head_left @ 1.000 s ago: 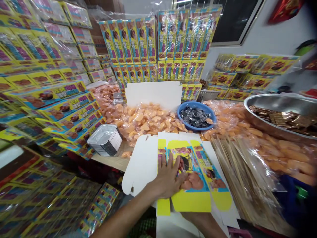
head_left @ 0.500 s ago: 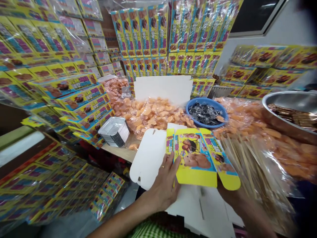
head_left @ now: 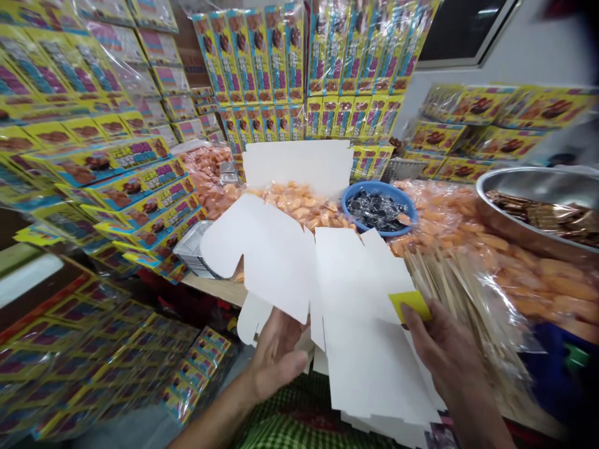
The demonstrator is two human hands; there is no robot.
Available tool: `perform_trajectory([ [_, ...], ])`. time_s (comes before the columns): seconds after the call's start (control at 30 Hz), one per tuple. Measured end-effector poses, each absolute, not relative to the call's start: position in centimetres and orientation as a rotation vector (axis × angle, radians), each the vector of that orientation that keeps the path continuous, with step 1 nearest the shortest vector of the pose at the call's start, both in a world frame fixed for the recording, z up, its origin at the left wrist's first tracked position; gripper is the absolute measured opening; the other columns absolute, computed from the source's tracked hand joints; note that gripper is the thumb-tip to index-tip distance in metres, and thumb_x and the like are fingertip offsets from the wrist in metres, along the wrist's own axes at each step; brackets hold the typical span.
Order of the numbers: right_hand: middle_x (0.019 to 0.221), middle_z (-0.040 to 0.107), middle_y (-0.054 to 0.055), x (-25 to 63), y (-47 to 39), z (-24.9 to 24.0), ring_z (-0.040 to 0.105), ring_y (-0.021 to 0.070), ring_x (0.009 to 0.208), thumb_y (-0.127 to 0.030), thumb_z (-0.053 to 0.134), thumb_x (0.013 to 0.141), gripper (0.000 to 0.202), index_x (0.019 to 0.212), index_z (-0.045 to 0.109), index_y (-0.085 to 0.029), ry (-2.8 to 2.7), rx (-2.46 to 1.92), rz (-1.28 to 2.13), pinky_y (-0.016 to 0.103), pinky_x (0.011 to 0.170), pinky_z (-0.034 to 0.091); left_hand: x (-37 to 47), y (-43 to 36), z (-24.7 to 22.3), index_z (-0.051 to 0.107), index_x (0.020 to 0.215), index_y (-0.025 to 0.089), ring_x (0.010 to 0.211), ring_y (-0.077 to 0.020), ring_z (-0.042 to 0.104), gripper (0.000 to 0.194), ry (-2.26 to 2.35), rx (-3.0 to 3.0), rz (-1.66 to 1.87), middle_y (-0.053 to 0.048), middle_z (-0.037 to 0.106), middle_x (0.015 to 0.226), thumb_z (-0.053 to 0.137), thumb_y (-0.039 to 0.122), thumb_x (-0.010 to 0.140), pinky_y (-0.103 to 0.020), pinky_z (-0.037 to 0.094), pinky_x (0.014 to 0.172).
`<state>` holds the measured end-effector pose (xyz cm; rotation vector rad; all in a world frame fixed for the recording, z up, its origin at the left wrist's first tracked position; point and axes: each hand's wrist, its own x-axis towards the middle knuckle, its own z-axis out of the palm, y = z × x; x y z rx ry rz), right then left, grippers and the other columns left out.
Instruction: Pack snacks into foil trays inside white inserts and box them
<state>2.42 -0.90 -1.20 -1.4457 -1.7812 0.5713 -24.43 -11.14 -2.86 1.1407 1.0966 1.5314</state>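
Note:
An unfolded cardboard box (head_left: 276, 259) spreads out in front of me, its plain white inner side up. My right hand (head_left: 444, 349) pinches a small yellow flap at the box's right edge between thumb and fingers. Beneath the left panel is my left hand (head_left: 281, 352), palm turned up and thumb spread away. Its fingertips are hidden behind the cardboard. More flat white box blanks (head_left: 388, 427) lie under the opened one, over my lap.
Orange wrapped pieces (head_left: 318, 215) cover the table behind. A blue basin (head_left: 412, 227) holds black packets; a metal bowl (head_left: 496, 231) holds brown ones. Wooden sticks (head_left: 449, 280) lie right, foil trays (head_left: 191, 252) left. Stacked printed boxes (head_left: 140, 193) rise around the table.
The box has turned from its printed yellow side to its white inside and opened wider. My left hand has slid off the print to beneath a panel; my right hand now grips the flap.

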Motion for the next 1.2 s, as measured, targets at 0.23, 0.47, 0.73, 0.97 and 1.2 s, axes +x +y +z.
perform_trajectory([
  [0.23, 0.06, 0.059, -0.002, 0.2, -0.8, -1.6, 0.052, 0.0125, 0.053, -0.057, 0.064, 0.088, 0.041, 0.069, 0.053, -0.023, -1.761, -1.378, 0.8, 0.023, 0.051, 0.041, -24.1, -4.5, -0.8, 0.058, 0.123, 0.024, 0.117, -0.0264, 0.063, 0.065, 1.281, 1.068, 1.566, -0.009, 0.064, 0.129, 0.09, 0.036, 0.068, -0.037, 0.054, 0.093],
  [0.47, 0.053, 0.048, -0.003, -0.5, 0.0, -1.4, 0.04, 0.0106, 0.05, -0.052, 0.079, 0.077, 0.045, 0.058, 0.052, -0.02, -1.236, -1.225, 1.226, 0.023, 0.047, 0.034, -25.7, -3.9, -0.8, 0.067, 0.105, 0.017, 0.105, -0.027, 0.067, 0.036, 1.315, 1.121, 1.484, -0.011, 0.07, 0.111, 0.077, 0.04, 0.079, -0.035, 0.056, 0.086],
  [0.73, 0.08, 0.058, 0.003, -0.6, -2.1, 0.8, 0.059, 0.0184, 0.077, -0.031, 0.059, 0.095, 0.015, 0.089, 0.07, -0.025, -2.131, -0.997, 0.676, 0.028, 0.068, 0.05, -27.2, -7.8, 2.7, 0.047, 0.151, 0.024, 0.146, -0.0384, 0.041, 0.089, 1.355, 1.984, 1.322, -0.017, 0.046, 0.157, 0.085, 0.044, 0.074, -0.055, 0.037, 0.12],
  [0.97, 0.097, 0.068, 0.006, -3.6, -3.4, 0.5, 0.066, 0.0186, 0.085, -0.029, 0.05, 0.1, 0.016, 0.111, 0.06, -0.022, -2.356, -0.856, 0.738, 0.029, 0.075, 0.055, -25.7, -5.1, 0.1, 0.053, 0.122, 0.022, 0.11, -0.0285, 0.066, 0.072, 1.829, 1.222, 1.66, -0.01, 0.069, 0.114, 0.09, 0.05, 0.068, -0.045, 0.05, 0.098],
  [1.2, 0.082, 0.062, 0.004, -8.6, -4.7, -3.4, 0.06, 0.0164, 0.075, -0.018, 0.041, 0.099, 0.022, 0.082, 0.053, -0.021, -2.318, -0.816, 0.878, 0.027, 0.065, 0.045, -25.4, -4.0, -2.1, 0.057, 0.106, 0.018, 0.095, -0.022, 0.065, 0.061, 1.509, 0.691, 1.573, -0.008, 0.065, 0.104, 0.085, 0.058, 0.069, -0.031, 0.053, 0.079],
])
